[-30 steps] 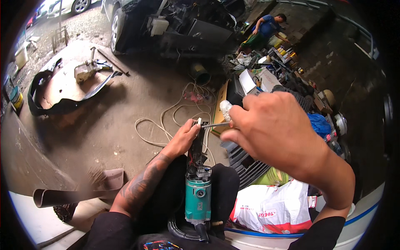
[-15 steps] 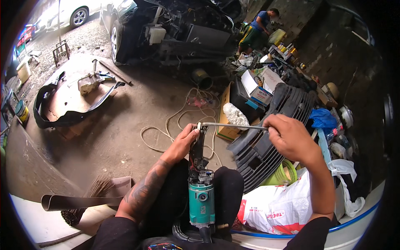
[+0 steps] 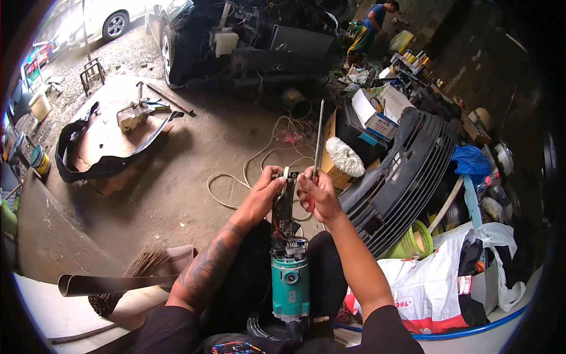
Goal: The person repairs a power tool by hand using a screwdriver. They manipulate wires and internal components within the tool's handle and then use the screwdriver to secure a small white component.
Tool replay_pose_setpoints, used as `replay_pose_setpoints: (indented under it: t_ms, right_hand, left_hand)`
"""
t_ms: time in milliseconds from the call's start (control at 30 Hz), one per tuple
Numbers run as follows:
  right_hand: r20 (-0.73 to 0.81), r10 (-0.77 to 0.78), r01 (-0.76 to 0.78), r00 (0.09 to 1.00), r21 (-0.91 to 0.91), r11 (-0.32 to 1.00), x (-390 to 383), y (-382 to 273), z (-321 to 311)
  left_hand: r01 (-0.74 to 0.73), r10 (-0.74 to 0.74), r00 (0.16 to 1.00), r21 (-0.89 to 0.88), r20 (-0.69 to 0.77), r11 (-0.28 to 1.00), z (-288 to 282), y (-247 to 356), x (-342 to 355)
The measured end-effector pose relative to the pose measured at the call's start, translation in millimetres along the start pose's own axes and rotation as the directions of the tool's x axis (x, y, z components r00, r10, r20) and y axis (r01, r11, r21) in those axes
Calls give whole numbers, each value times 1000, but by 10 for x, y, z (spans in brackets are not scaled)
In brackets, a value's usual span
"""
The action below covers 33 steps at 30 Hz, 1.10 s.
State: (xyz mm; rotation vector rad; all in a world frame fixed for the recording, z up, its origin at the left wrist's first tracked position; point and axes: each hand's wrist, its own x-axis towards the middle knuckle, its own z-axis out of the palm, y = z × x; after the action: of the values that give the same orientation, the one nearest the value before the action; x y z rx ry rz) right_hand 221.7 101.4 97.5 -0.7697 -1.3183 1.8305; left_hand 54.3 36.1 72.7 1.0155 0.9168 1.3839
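Observation:
A power tool with a teal motor housing (image 3: 290, 289) stands upright between my knees, its black handle section (image 3: 283, 206) opened up so that wires and inner parts show. My left hand (image 3: 262, 193) grips the top end of that handle, close to a small pale part (image 3: 286, 172). My right hand (image 3: 321, 197) is closed around a screwdriver, whose long metal shaft (image 3: 320, 135) points up and away from the tool. A bit of red, perhaps its handle, shows below the fingers. The right fingertips are right beside the handle's top end; whether they touch it is unclear.
A pale cord (image 3: 221, 190) loops over the floor ahead. To the right are a fluffy white polishing pad (image 3: 344, 157), a black car grille (image 3: 401, 183), a green basket (image 3: 407, 245) and a white plastic bag (image 3: 424, 289). A broom (image 3: 138, 268) lies left. Another person (image 3: 371, 26) bends far off.
My right hand has come left and in to the tool's top end. The screwdriver shaft has swung from level, with its tip at the handle, to upright. My left hand keeps its hold.

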Motion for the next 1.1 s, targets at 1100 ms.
replay_pose_setpoints:
  t_ms: [1100]
  right_hand:
    - [-123,-7,-27,992,-273,962,11,-61,243]
  left_hand:
    - [-737,766,629,415,131,534,444,1615,393]
